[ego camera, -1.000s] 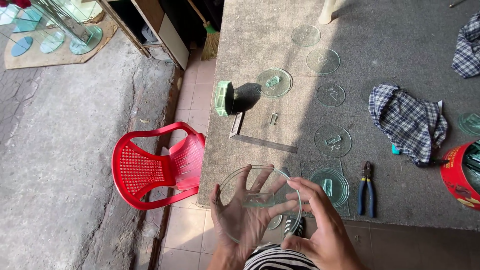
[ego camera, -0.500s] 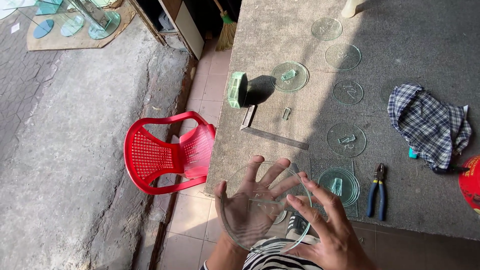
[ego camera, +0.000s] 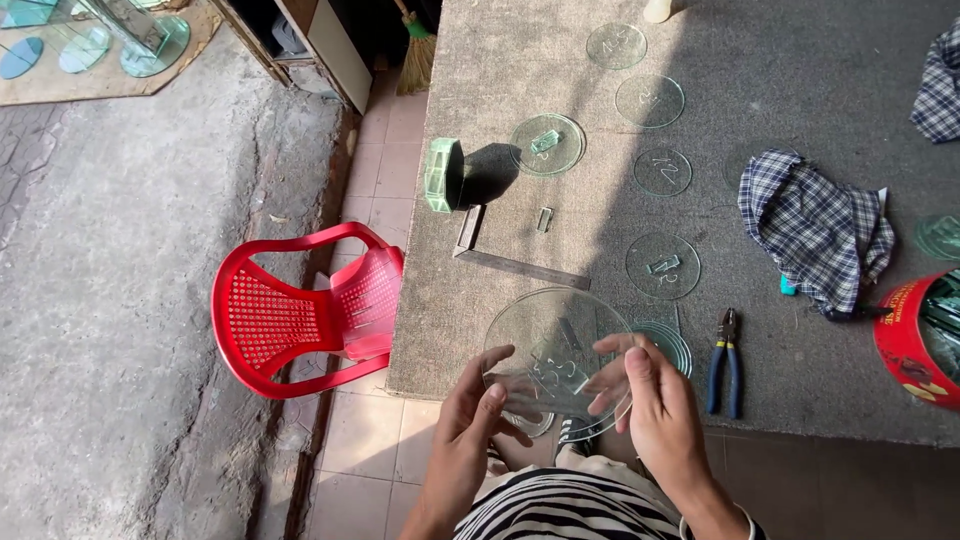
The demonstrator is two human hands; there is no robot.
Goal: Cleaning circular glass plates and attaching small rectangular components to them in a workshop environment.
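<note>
Left grip: I am watching my left hand (ego camera: 468, 425) pinching the near-left rim of the large clear round glass disc (ego camera: 556, 350), fingers curled closed on its edge.
Right grip: my right hand (ego camera: 652, 405) is clamping the near-right rim, thumb on top and fingers (ego camera: 608, 390) showing through the glass.
Where the disc is: it is hanging tilted between both hands over the near edge of the grey stone desk (ego camera: 800, 120), above a stack of smaller glass discs (ego camera: 668, 345).
Handling: I am judging it stiff, thin, slick and breakable, with a possibly sharp rim; holding it at opposite edges looks safest.
Beyond: blue-handled pliers (ego camera: 724, 362) are lying just right of the stack, a metal square (ego camera: 510, 255) farther up, a checked cloth (ego camera: 815, 228) to the right, a red plastic chair (ego camera: 300, 310) standing off the desk's left side.
</note>
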